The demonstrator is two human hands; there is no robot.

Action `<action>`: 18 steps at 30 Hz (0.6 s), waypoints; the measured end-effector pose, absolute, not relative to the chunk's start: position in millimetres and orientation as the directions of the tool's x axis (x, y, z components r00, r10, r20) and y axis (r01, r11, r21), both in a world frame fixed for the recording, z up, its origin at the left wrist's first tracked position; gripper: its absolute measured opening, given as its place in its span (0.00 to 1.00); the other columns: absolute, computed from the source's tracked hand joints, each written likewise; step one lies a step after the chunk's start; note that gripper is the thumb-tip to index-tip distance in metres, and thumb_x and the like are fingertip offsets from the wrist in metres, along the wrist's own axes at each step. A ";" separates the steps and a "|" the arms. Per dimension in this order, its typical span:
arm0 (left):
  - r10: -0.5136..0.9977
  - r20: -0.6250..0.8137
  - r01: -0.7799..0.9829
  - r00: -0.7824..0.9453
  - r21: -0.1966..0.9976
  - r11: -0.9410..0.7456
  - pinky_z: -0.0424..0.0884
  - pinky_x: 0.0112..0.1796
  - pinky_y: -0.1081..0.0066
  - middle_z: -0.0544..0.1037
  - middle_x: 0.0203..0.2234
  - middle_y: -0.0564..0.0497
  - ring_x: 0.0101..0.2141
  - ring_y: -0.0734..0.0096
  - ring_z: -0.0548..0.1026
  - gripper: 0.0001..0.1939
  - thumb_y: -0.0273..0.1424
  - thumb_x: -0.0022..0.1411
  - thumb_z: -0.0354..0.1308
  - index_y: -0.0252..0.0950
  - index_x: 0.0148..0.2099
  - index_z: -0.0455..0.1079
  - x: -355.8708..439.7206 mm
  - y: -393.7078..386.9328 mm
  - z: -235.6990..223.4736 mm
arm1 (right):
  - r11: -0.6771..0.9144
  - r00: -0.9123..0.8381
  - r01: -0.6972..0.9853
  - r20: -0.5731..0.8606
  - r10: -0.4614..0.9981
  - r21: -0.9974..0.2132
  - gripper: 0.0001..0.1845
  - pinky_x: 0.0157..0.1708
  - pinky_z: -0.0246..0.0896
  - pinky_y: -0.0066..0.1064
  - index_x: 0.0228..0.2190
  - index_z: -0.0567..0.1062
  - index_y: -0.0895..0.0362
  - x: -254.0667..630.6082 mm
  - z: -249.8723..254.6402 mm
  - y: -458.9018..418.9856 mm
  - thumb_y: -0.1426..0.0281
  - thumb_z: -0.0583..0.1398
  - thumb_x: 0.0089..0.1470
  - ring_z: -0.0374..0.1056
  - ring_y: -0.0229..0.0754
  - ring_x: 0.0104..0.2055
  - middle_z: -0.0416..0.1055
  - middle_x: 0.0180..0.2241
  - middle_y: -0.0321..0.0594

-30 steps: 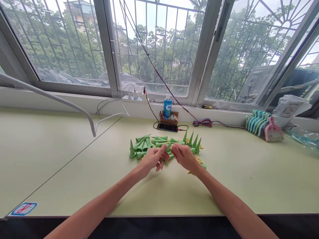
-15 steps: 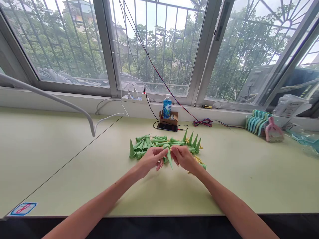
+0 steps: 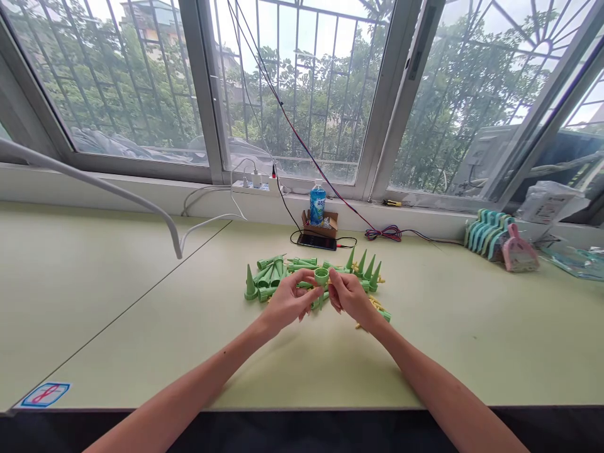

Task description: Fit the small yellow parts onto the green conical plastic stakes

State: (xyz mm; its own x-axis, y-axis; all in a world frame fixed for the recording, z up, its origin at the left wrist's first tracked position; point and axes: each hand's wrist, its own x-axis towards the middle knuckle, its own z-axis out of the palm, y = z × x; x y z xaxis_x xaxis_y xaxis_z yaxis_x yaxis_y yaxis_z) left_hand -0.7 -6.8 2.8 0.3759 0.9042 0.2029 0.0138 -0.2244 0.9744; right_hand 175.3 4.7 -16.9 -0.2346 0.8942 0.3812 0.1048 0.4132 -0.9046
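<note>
My left hand [image 3: 295, 297] pinches a green plastic watering spike [image 3: 321, 277] between thumb and fingers, its round hollow collar tilted up toward me and its point downward. Close on the other side, my right hand [image 3: 348, 294] is closed, thumb against fingers, at the spike's side. A bit of a small yellow peg [image 3: 330, 282] shows at its fingertips; most of it is hidden. Behind both hands lies a pile of similar green spikes [image 3: 274, 274], with several standing point up [image 3: 362, 263] at the right. Loose yellow pegs [image 3: 376, 304] lie beside my right wrist.
Behind the pile are a phone [image 3: 317, 241] on a cable and a small cardboard box [image 3: 330, 228] with a blue bottle [image 3: 318, 202]. A cable bundle [image 3: 384, 233] lies along the wall. Teal items and a pink dustpan [image 3: 519, 251] stand right; a white tube [image 3: 141, 202] crosses left.
The spike in my left hand has turned so that its open collar faces up toward me instead of away. My right hand stays close beside it.
</note>
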 end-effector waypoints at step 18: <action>0.860 -0.055 -0.101 0.508 0.987 0.123 0.56 0.13 0.76 0.72 0.23 0.49 0.14 0.79 0.64 0.30 0.56 0.58 0.55 0.30 0.30 0.71 -3.5 -1.9 7.7 | 0.593 -0.386 0.307 0.472 0.792 -0.744 0.26 0.19 0.52 0.27 0.23 0.61 0.54 180.9 -6.7 -4.2 0.51 0.46 0.66 0.54 0.34 0.18 0.59 0.18 0.32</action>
